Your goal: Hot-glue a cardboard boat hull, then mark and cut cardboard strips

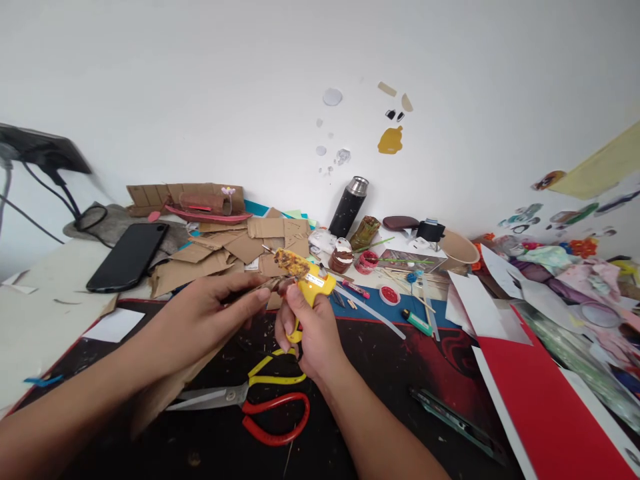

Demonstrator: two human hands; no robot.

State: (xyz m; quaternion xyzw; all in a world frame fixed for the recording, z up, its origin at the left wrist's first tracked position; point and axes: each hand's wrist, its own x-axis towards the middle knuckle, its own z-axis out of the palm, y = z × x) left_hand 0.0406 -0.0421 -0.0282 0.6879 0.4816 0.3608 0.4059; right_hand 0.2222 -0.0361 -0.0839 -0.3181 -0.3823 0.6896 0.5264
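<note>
My right hand is wrapped round a yellow hot glue gun, whose stained front end points left. My left hand pinches a piece of cardboard that slants down toward the lower left, partly hidden behind the hand and forearm. The glue gun's front is close to the left fingertips; I cannot tell whether it touches the cardboard. Below both hands, scissors with one red and one yellow handle lie on the dark mat.
Cardboard scraps pile up behind my hands, with a red model boat beyond. A black phone lies left. A black flask, paint jars, a green lighter and a utility knife are rightward, beside red card.
</note>
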